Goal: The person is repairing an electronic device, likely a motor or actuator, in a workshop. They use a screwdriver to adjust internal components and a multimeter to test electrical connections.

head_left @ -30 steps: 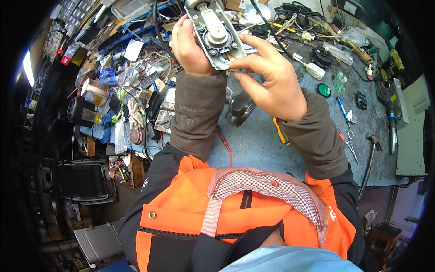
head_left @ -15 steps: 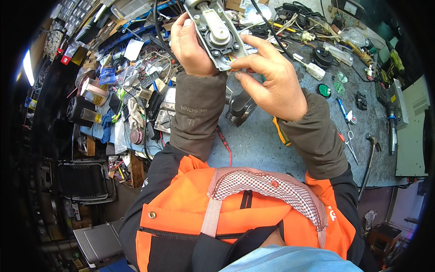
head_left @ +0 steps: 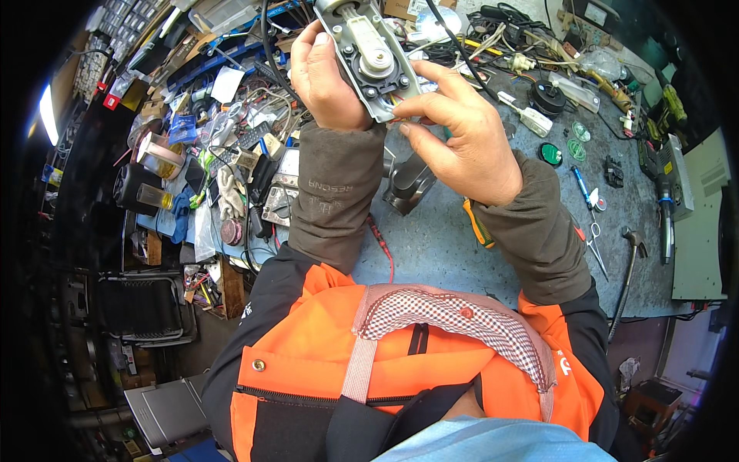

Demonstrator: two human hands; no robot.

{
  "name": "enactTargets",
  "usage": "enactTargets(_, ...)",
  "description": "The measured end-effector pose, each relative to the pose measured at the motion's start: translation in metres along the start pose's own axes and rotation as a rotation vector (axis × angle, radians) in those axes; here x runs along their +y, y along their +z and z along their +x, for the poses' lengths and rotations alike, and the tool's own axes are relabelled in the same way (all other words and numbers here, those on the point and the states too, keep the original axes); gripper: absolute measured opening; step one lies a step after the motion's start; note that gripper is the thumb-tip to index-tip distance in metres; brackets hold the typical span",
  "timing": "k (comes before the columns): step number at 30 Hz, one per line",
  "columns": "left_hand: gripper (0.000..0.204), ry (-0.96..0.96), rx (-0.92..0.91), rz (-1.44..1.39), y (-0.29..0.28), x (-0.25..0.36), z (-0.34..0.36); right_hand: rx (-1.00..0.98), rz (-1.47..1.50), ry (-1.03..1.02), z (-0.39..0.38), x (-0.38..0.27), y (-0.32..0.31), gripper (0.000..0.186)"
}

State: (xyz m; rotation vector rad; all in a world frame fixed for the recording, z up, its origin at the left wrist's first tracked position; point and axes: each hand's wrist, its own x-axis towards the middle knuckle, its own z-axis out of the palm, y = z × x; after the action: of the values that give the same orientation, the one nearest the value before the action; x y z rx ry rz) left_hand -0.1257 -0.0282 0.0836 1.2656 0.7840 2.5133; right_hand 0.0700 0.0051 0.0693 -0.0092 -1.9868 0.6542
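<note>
My left hand [head_left: 327, 81] is closed around the left side of an open grey housing [head_left: 408, 77], raised above the bench at the top of the view. Inside the housing lie a long white arm [head_left: 375, 55] with a rounded end and a black round mount [head_left: 372, 83] fixed with screws. Thin coloured wires [head_left: 395, 99] show at its near end. There my right hand [head_left: 469, 131] pinches with thumb and forefinger at what looks like a wire, mostly hidden by the fingertips. A dark grey angled part [head_left: 409, 185] is on the bench below, between my forearms.
Cables and parts [head_left: 254, 138] clutter the left side. A screwdriver [head_left: 478, 223] with a yellow-black handle lies by my right sleeve. Farther right are scissors [head_left: 594, 245], a hammer [head_left: 633, 246], a blue pen [head_left: 581, 185] and a black coil [head_left: 547, 97]. A red probe lead [head_left: 380, 237] lies near the bench front.
The housing has shifted very slightly downward and to the right in my left hand. My right hand remains at its near end in almost the same pose.
</note>
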Motion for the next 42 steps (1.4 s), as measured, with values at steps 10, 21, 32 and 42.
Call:
enactTargets(10, 0.042, 0.073, 0.025, 0.133, 0.006, 0.0, -0.001, -0.01, -0.012, 0.01, -0.001, 0.001, 0.0, 0.025)
enactTargets(21, 0.041, 0.132, -0.013, 0.143, -0.001, -0.006, 0.001, -0.007, -0.006, 0.013, -0.002, 0.004, 0.002, 0.025)
enactTargets(32, 0.042, 0.092, -0.034, 0.087, -0.007, -0.007, 0.002, -0.018, -0.042, 0.004, -0.002, 0.004, 0.001, 0.024)
enactTargets(42, 0.042, 0.072, -0.019, 0.067, -0.007, -0.008, 0.001, -0.018, -0.034, 0.017, -0.004, 0.005, 0.003, 0.024)
